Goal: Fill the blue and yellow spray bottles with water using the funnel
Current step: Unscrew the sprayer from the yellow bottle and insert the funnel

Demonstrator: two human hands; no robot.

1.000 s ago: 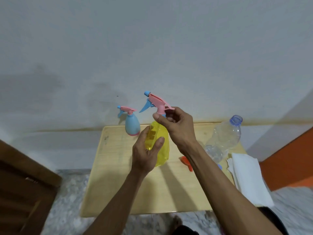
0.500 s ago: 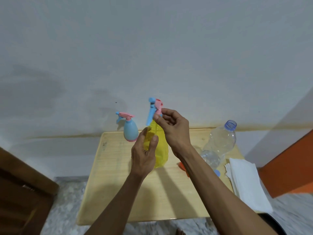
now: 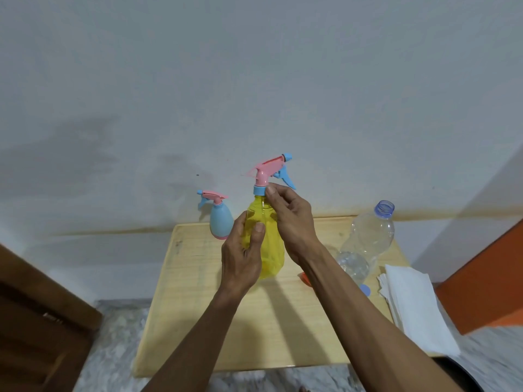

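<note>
Yellow spray bottle (image 3: 267, 244): held upright over the middle of the wooden table (image 3: 198, 321), base at or just above the top; contact not clear.
Spray head (image 3: 271, 172): pink with blue nozzle and trigger, seated on the blue collar (image 3: 259, 190), nozzle pointing right and far.
Left hand (image 3: 243, 258): fingers and thumb curled round the yellow body from the near left, gripping it.
Right hand (image 3: 291, 222): thumb and fingertips pinch at the blue collar, just under the pink head; remaining fingers curled loosely.
Blue spray bottle (image 3: 220, 222): upright at the far edge of the table, left of the yellow one, close to the wall (image 3: 254, 80); nozzle points left. Apart from both hands.
Clear plastic bottle (image 3: 365, 241): open-mouthed, far right of the table, leaning or distorted by the lens; cannot tell which.
Blue cap (image 3: 365, 290): lies flat on the table near the bottle's base.
Orange piece (image 3: 305, 278): only a sliver shows behind the right forearm; cannot tell what it is.
White paper stack (image 3: 416, 309): on the right edge, overhanging the near right corner.
Open room: bare tabletop on the near and left sides, between the forearms and out to the left edge.
Surroundings: dark wooden furniture (image 3: 42, 321) near left; orange surface (image 3: 486, 278) right; speckled floor (image 3: 113, 349) below.
</note>
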